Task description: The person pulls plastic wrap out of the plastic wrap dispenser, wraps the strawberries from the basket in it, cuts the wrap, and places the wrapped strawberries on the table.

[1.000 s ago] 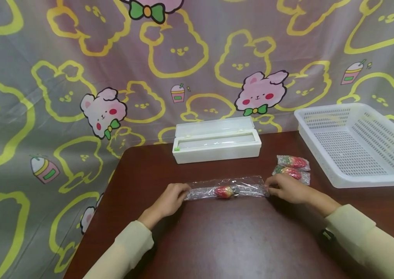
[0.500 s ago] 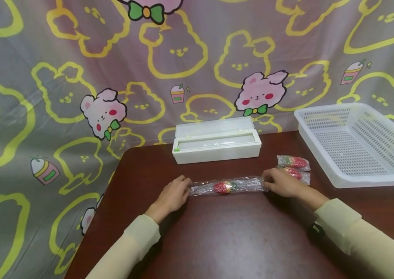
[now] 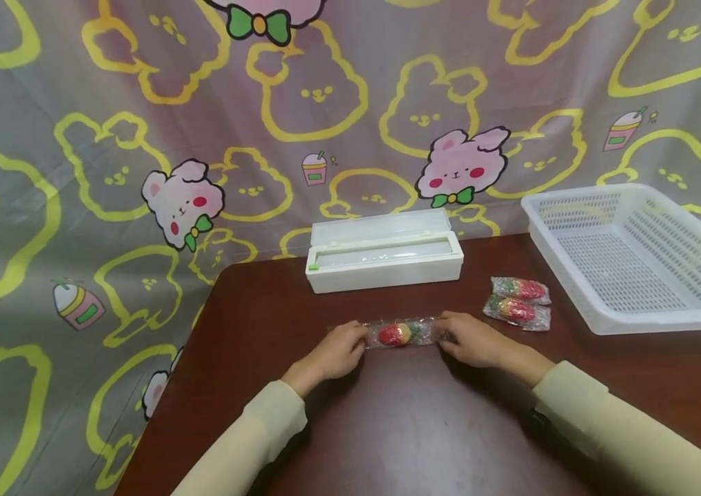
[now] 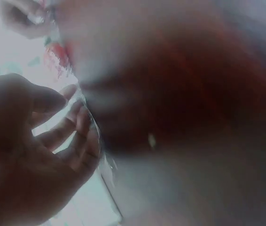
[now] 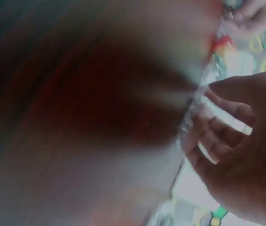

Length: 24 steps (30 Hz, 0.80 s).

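A red strawberry (image 3: 393, 335) with a yellowish band and green leaves lies wrapped in clear cling film (image 3: 427, 333) near the middle of the table. My left hand (image 3: 339, 350) pinches the film's left end, and my right hand (image 3: 473, 342) pinches the right end. In the left wrist view the thumb and curled fingers of the left hand (image 4: 34, 141) are at the film's edge, with the strawberry (image 4: 56, 57) beyond. The right wrist view has the right hand (image 5: 238, 136) with thumb and fingers at the crinkled film; both wrist views are blurred.
Two wrapped strawberries (image 3: 519, 310) lie to the right of my right hand. Behind the hands stands a white cling film dispenser (image 3: 384, 275), its lid raised. A white perforated basket (image 3: 666, 322) is at the right of the dark brown table (image 3: 424, 427), before a patterned curtain.
Both hands have moved inward toward the strawberry, and the film strip between them has become shorter and narrower. The strawberry has turned. The second wrapped strawberry at the right has come into fuller view.
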Each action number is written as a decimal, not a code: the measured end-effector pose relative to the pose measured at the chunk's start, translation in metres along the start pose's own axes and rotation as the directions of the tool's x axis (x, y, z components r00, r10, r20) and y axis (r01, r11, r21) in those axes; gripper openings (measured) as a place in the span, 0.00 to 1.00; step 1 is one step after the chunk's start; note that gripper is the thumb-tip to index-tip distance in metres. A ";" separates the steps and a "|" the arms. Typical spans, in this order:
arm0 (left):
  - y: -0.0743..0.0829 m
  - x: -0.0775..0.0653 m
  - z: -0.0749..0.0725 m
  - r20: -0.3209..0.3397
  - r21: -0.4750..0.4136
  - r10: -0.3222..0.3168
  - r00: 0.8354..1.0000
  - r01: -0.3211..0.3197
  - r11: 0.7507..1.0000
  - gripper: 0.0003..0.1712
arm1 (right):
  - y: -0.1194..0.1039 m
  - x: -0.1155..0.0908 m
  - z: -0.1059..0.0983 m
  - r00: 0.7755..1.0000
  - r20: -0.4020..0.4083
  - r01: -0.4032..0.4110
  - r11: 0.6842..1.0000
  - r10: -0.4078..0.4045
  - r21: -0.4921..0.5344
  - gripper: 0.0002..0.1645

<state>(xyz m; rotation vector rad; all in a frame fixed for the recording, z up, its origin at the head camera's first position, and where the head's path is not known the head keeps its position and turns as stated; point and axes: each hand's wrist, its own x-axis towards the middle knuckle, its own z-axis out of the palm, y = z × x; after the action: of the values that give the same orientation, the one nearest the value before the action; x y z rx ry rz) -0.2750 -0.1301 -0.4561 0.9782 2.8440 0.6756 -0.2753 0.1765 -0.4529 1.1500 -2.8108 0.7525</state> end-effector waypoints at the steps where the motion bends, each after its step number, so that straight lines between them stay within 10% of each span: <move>1: -0.003 -0.003 0.000 0.000 -0.013 -0.014 1.000 0.014 1.000 0.10 | 0.004 -0.004 -0.001 1.000 0.002 -0.018 1.000 0.018 0.007 0.07; 14: -0.026 -0.044 -0.026 -0.014 0.071 -0.118 0.993 0.119 0.990 0.07 | 0.024 -0.032 -0.032 0.986 0.062 -0.154 0.987 0.157 -0.047 0.03; 24: -0.001 -0.017 -0.015 -0.001 0.310 0.041 0.999 -0.039 0.950 0.18 | 0.001 -0.015 -0.013 0.999 -0.018 0.024 0.934 -0.032 -0.358 0.12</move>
<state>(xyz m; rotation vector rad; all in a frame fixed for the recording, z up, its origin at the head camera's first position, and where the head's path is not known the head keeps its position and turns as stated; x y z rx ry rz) -0.2652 -0.1467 -0.4443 1.0740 3.0033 0.2351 -0.2675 0.1926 -0.4444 1.1027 -2.7452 0.2305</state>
